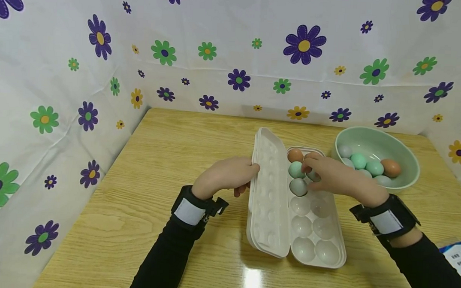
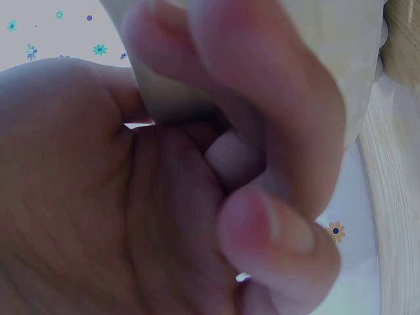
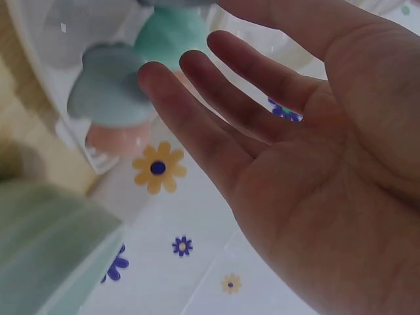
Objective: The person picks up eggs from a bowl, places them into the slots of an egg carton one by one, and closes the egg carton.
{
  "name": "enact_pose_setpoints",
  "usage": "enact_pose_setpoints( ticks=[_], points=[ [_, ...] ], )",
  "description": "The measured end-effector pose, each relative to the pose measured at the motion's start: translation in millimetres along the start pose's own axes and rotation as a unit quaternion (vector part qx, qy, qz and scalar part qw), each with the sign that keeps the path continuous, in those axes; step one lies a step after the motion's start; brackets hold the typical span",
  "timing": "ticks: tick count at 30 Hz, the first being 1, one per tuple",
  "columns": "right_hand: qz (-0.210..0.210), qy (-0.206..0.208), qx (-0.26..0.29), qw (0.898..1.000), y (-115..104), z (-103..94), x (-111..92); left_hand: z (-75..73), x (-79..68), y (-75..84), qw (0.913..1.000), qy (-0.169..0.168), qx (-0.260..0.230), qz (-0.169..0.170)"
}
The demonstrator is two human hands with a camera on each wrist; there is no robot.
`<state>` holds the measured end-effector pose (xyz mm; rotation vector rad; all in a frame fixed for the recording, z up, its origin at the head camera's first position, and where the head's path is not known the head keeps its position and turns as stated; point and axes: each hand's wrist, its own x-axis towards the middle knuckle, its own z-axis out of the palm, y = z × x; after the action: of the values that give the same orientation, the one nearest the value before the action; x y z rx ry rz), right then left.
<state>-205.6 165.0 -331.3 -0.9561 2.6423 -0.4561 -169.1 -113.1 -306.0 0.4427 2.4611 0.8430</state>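
Observation:
A white plastic egg carton lies opened on the wooden table, its lid standing up on the left. My left hand grips the lid's outer edge between thumb and fingers; in the left wrist view its curled fingers hide part of the lid. Over the carton's far half is my right hand, its fingers extended and apart, a fingertip right at a pale egg. Around it sit a green egg, another pale egg and brown eggs in the cups.
A light green bowl stands right of the carton, holding several pale, green and brown eggs. At the right edge lies a printed packet. A flowered cloth hangs behind the table and along its left side.

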Motion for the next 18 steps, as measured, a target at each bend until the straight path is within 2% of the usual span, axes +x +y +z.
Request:
enact_pose_setpoints(
  ticks=[3,9,18],
  points=[
    [0.022,-0.004,-0.001,1.000,4,-9.6,-3,0.2,-0.3,0.6,1.0000,0.001,-0.003,0.000],
    [0.050,0.010,-0.037,0.998,20,-28.6,-5,-0.8,-1.8,2.3,1.0000,0.001,0.001,-0.002],
    [0.062,0.026,-0.042,0.997,70,-52.3,-9,-1.6,-2.3,1.8,0.9999,0.005,0.005,-0.014]
  ],
)
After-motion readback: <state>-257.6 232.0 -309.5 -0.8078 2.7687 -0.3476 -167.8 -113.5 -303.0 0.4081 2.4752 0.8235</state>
